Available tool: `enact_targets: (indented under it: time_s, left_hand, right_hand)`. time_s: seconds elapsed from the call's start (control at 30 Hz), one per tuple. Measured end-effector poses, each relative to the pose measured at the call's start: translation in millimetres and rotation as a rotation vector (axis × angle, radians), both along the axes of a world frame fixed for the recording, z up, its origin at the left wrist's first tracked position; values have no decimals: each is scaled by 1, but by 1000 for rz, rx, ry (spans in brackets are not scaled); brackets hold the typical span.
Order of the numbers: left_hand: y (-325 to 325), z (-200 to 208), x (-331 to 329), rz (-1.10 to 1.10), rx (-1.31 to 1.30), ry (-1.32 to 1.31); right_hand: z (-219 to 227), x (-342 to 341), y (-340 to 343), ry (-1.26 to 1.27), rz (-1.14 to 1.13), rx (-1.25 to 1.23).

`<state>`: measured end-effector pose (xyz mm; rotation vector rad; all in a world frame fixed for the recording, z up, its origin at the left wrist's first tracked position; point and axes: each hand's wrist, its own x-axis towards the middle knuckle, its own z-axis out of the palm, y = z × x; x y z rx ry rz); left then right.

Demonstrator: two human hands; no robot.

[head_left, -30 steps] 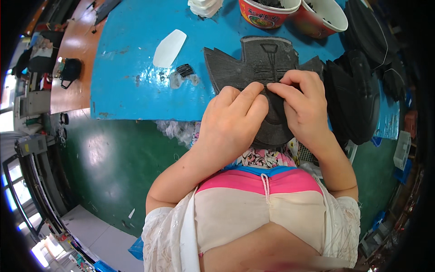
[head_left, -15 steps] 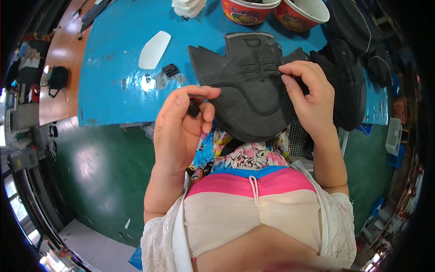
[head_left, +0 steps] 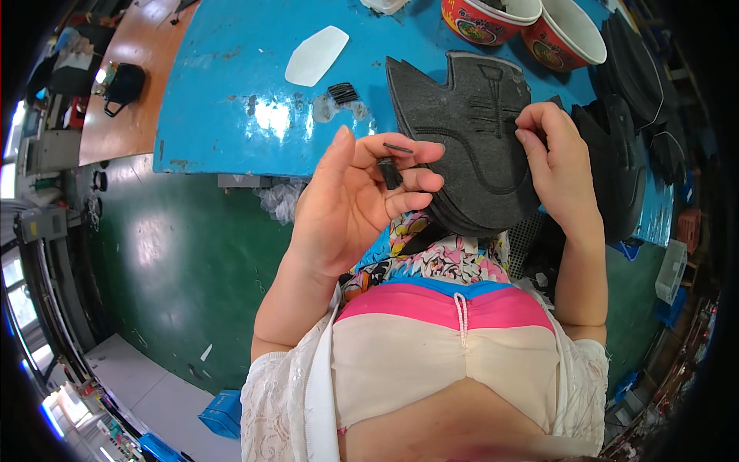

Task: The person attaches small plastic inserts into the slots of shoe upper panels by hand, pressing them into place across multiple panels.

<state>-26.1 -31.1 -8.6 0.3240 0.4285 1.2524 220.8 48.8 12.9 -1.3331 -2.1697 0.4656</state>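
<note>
My left hand (head_left: 331, 208) is turned palm up, its fingers loosely curled around a small bundle of short black strips (head_left: 391, 174). A single black strip (head_left: 398, 148) lies across its index finger. Beneath and between my hands is a stack of black, shoe-upper-shaped pieces (head_left: 469, 173), stitched with a curved line and short rows, overhanging the table edge toward my lap. My right hand (head_left: 558, 169) is over the right edge of the stack, thumb and index finger pinched near the short rows. Anything between those fingertips is too small to tell.
On the blue table (head_left: 231, 92) lie a white flat plate (head_left: 317, 56) and another bundle of black strips (head_left: 342, 93). Two red-and-white paper tubs (head_left: 489, 27) stand at the back. More black pieces (head_left: 616, 165) are piled on the right. A blue box (head_left: 222, 414) sits on the floor.
The view has shifted, so the table things appear farther right. My left hand has turned palm up and opened somewhat, exposing the strips. My right hand remains pinched at the stack's right side.
</note>
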Motion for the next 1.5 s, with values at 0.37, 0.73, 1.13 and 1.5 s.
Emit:
enact_targets:
  time_s: [0.37,0.73,1.13,1.5]
  left_hand:
    - [-4,9,10,16,-26,183]
    - [14,43,42,-83,161,591]
    - [28,21,46,-234,54,580]
    - [23,22,55,-210,194,719]
  right_hand:
    - [1,8,4,226,-1,-70]
    - [16,10,12,-119,284,0]
    - [18,12,-1,155,69,-138]
    - [20,5,-12,-133,171,61]
